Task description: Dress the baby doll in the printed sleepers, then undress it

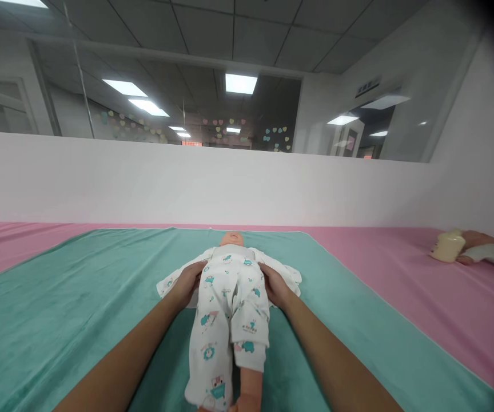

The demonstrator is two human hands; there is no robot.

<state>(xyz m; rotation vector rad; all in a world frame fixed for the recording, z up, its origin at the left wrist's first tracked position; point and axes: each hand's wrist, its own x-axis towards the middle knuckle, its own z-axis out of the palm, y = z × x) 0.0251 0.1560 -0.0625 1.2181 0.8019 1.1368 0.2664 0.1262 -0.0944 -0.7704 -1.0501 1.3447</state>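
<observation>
A baby doll (232, 238) lies on its back on a teal cloth (79, 286), head toward the wall and feet toward me. It wears white printed pants (212, 320) and a white top (292, 278) whose sleeves spread out to both sides. My left hand (190, 281) is closed on the left side of the pants near the waist. Opposite it, my right hand (274, 283) grips the right side at the same height. The fingertips of both hands are partly hidden by the fabric. One pant leg sits higher, and a bare lower leg (251, 386) shows below it.
Pink cloth (379, 257) shows beyond the teal one on both sides. At the far right, a pale yellow bottle (447, 247) stands beside another hand (482, 239) with a white sleeve. A white wall (187, 183) with a window above it rises behind the doll.
</observation>
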